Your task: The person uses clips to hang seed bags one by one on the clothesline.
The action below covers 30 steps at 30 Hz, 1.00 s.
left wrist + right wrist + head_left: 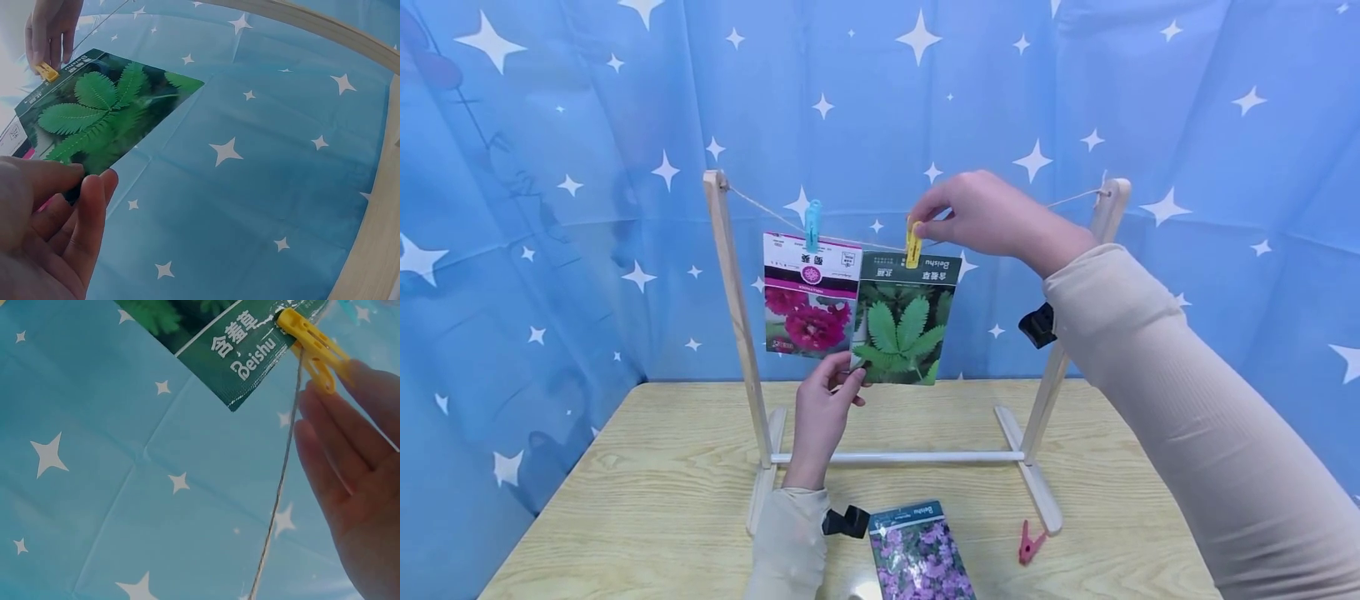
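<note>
A green seed packet with a fern-like leaf picture hangs at the string, a yellow clothespin gripping its top edge. My right hand pinches the handles of that clothespin between thumb and fingers. At the packet's lower left corner, my left hand pinches it between thumb and fingers. Just left hangs a pink-flower seed packet, held on the string by a light blue clothespin; the green packet overlaps its right edge. The right wrist view shows the yellow clothespin biting the packet's top edge beside the string.
A wooden frame carries the string between two posts, with a white crossbar low down. On the wooden table lie a purple-flower packet and a red clothespin. Behind hangs a blue starred curtain.
</note>
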Motion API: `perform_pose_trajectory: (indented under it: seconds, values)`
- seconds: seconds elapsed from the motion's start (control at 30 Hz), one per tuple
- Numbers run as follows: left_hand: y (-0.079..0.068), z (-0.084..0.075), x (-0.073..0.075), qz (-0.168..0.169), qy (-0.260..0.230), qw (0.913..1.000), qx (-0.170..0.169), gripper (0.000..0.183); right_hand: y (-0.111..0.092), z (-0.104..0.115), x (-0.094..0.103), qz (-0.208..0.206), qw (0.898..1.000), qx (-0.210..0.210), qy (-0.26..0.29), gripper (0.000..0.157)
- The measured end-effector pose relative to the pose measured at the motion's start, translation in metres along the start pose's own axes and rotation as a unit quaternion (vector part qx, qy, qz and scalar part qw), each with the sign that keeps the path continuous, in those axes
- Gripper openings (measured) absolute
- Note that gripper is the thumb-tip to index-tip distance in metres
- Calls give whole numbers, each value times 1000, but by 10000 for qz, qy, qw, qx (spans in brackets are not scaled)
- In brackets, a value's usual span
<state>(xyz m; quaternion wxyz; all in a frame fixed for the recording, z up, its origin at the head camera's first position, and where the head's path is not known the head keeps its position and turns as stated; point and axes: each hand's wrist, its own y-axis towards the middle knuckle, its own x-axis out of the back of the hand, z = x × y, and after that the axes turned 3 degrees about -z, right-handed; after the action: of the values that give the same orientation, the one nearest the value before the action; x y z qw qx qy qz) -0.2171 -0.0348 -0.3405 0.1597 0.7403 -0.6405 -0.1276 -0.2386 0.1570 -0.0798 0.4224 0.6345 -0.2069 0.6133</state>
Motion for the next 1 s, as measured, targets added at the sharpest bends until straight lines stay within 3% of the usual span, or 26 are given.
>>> perform_pose_trajectory:
  seconds: [0.2,0.43,0.77,0.9,1.0]
  values:
    - [0,-2,-2,213,-155,9994,214,29,-3,-1,-3,-3,10000,-8,80,20]
    - [-8,-25,1,198,-36,9993,301,33,-5,-4,-7,-18,9999,105,23,31]
    - [-10,-27,4,163,-87,9991,369,37,-10,-4,-12,-269,9996,74,-51,40]
    - [-11,-24,6,99,-93,9994,307,37,-16,-4,-19,-634,9979,148,-41,43]
    - [-9,-14,8,14,-112,9995,280,38,-21,-4,-29,-1260,9910,448,-68,42]
